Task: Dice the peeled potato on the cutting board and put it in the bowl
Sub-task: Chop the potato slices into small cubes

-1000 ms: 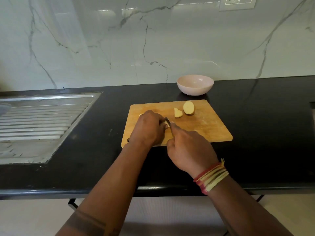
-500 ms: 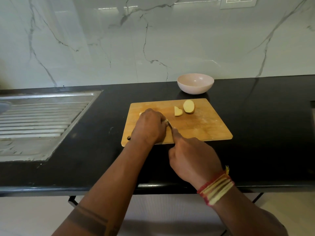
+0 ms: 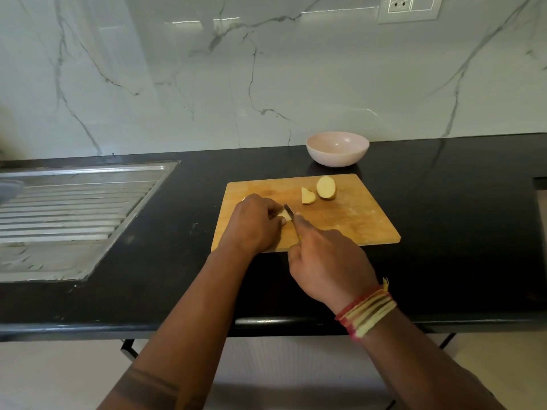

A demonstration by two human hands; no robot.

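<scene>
- Cutting board (image 3: 349, 223) lies on the black bench (image 3: 444, 232), with a pink bowl (image 3: 337, 148) just beyond it at 12 o'clock.
- Left hand (image 3: 251, 226), fingers curled, holds down a potato piece (image 3: 284, 215) near the board's 9 o'clock side.
- Right hand (image 3: 328, 261) grips a knife (image 3: 289, 211), forefinger along the spine, blade against that piece.
- Two cut potato pieces (image 3: 318, 192) rest toward the board's 12 o'clock edge.
- Steel drainboard (image 3: 74, 208) sits at 9 o'clock.
</scene>
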